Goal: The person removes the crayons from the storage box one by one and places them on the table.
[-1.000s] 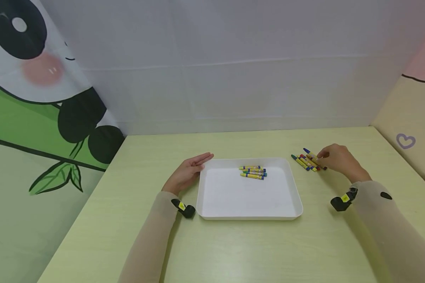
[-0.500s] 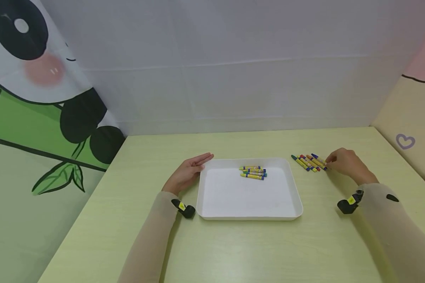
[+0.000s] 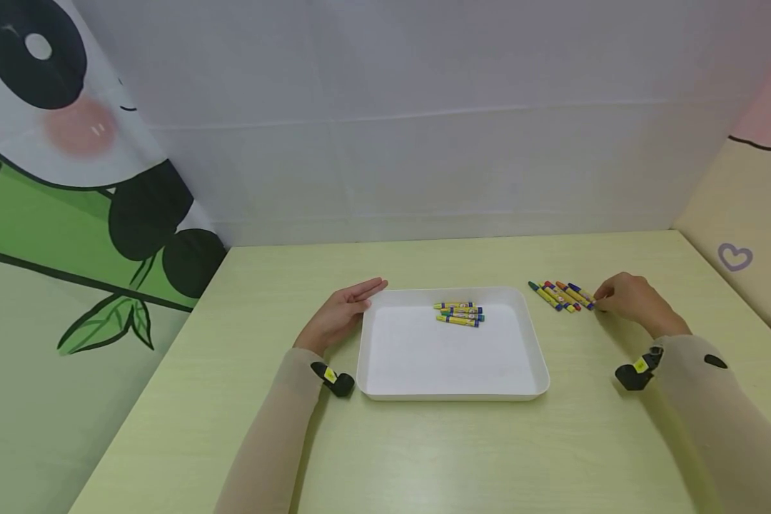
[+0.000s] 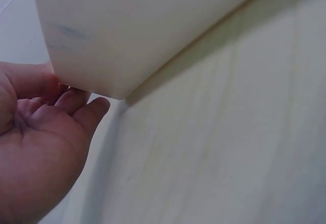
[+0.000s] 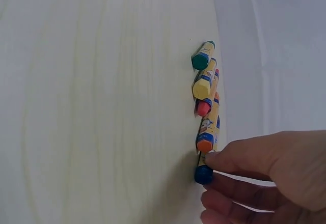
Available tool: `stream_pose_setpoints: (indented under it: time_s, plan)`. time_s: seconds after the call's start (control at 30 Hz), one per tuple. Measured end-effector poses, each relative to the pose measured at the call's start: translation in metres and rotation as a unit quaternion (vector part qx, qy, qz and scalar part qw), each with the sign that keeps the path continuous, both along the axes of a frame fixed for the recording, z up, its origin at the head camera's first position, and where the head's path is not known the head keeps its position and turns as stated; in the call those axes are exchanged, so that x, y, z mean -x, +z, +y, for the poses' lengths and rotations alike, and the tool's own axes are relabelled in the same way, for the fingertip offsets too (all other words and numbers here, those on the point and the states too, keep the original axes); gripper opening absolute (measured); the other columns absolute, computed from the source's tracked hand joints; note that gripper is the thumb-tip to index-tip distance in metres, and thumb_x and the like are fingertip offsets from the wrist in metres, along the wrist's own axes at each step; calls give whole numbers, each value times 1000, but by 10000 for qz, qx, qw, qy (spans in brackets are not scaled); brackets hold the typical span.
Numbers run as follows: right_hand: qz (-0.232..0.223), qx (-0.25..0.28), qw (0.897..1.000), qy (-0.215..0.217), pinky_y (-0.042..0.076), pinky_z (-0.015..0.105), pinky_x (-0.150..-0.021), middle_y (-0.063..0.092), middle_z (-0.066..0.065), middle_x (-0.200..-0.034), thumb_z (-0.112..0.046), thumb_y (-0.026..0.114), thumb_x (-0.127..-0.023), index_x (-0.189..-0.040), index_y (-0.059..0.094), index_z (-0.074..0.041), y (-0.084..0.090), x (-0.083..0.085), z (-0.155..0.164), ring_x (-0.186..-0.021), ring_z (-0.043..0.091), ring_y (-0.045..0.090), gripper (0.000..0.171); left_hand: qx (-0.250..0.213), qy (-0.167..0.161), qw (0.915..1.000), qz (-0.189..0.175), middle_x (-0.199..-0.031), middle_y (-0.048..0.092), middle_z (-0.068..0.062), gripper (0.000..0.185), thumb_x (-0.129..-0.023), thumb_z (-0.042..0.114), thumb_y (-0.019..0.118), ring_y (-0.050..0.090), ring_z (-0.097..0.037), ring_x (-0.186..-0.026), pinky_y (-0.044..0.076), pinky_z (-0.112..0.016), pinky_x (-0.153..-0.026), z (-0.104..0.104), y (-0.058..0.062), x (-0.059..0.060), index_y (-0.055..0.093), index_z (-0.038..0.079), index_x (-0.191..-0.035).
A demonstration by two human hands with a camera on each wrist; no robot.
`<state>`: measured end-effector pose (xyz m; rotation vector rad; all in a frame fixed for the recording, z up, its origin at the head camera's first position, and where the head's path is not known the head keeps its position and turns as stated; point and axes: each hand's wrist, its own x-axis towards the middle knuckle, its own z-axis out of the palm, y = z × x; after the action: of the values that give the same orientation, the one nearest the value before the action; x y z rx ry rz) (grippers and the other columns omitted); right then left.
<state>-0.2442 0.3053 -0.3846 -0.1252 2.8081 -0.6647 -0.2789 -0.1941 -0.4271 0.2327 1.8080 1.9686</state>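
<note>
My left hand (image 3: 338, 314) holds the left rim of a white tray (image 3: 452, 394), thumb at the edge and two fingers extended along it. In the left wrist view, other fingers (image 4: 94, 112) bend below the tray's corner. Several yellow-wrapped crayons (image 3: 457, 320) lie roughly side by side in the tray's upper part. At the right, my right hand (image 3: 632, 303) pinches the near end of a dark blue crayon (image 5: 204, 174) lying on the table. Beside it slant an orange crayon (image 5: 205, 141), a red crayon (image 5: 204, 107), a yellow crayon (image 5: 202, 86) and a green crayon (image 5: 200, 60).
The pale wooden table (image 3: 437, 457) reaches back to a white cloth wall (image 3: 437, 171). A printed cartoon cloth (image 3: 148, 207) hangs at the left and a cream cloth (image 3: 745, 214) at the right. Each sleeve carries a small black camera (image 3: 635, 375) at the wrist.
My right hand has moved right and slightly nearer. The dark blue crayon has gone from lying higher against the others to lining up beside the orange one. The left hand and tray stay put.
</note>
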Motion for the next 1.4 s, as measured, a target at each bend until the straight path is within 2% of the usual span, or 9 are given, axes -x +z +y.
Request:
stream_pose_setpoints:
  time_s: [0.33,0.57,0.93,1.17,1.4]
  plan:
    - [52,-135,9999,39,48,40,-66,64,25,-98,-13,61,-88,-106,66,8,2,2,-1,-85,32,58,28,0,-8,10000,58,-154,36,-6,50,-100,-4,37,28,-18,-145,24,-39,-118,1,-2,1,34,6,-149]
    - [172,-66,9998,97,50,44,-70,64,26,-104,-15,58,-89,-111,64,8,8,5,-10,-89,33,61,32,15,-21,9999,97,-154,36,-7,50,-100,-5,36,27,-19,-145,23,-40,-118,1,-4,2,34,5,-149]
    - [528,85,9978,392,50,49,-76,66,23,-107,-19,61,-91,-112,67,4,25,9,-43,-96,35,61,31,14,39,9999,105,-154,37,-7,50,-100,-5,37,28,-18,-145,23,-38,-118,3,-8,4,34,5,-149]
    - [631,332,9958,577,51,42,-72,67,18,-99,-15,61,-92,-111,67,4,33,10,-65,-85,27,62,28,-14,-3,9999,146,-154,36,-6,50,-100,-5,37,28,-18,-145,23,-40,-118,4,-10,6,34,6,-149]
    - [621,493,9946,676,51,39,-72,67,15,-101,-16,61,-92,-111,69,0,36,11,-91,-87,26,61,25,3,-38,9998,181,-154,36,-6,50,-100,-5,36,27,-18,-145,22,-42,-118,3,-11,7,33,6,-149]
